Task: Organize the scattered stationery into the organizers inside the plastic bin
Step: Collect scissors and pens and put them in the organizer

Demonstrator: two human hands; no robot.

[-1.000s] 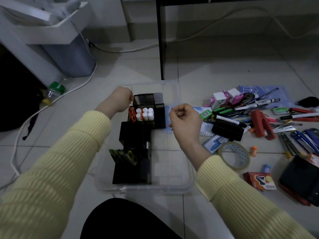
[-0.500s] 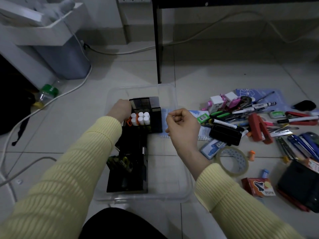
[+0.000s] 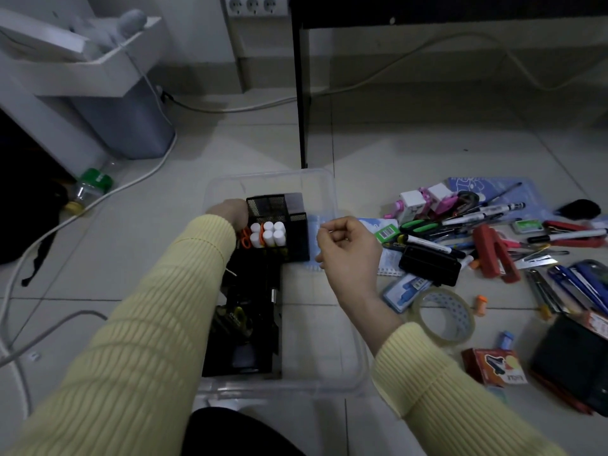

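The left hand (image 3: 227, 212) is touching the black organizer (image 3: 296, 240) in the bin (image 3: 357, 360). Its fingers are hiding, so I cannot tell its grip. The right hand (image 3: 348, 248) is hanging over the bin with its fingers curled and nothing showing inside. Pens (image 3: 487, 210) are lying on the floor beside the bin. The next move, I think, is grabbing one.

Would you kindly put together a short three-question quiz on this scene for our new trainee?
1. True or false: the white cylinders stand in the mesh organizer inside the plastic bin.
2. The tape roll lies: A) in the bin, B) on the floor right of the bin, C) on a shelf.
3. Fill in: the scissor handles beside the cylinders are ___.
Key: 1 true; 2 B; 3 orange.
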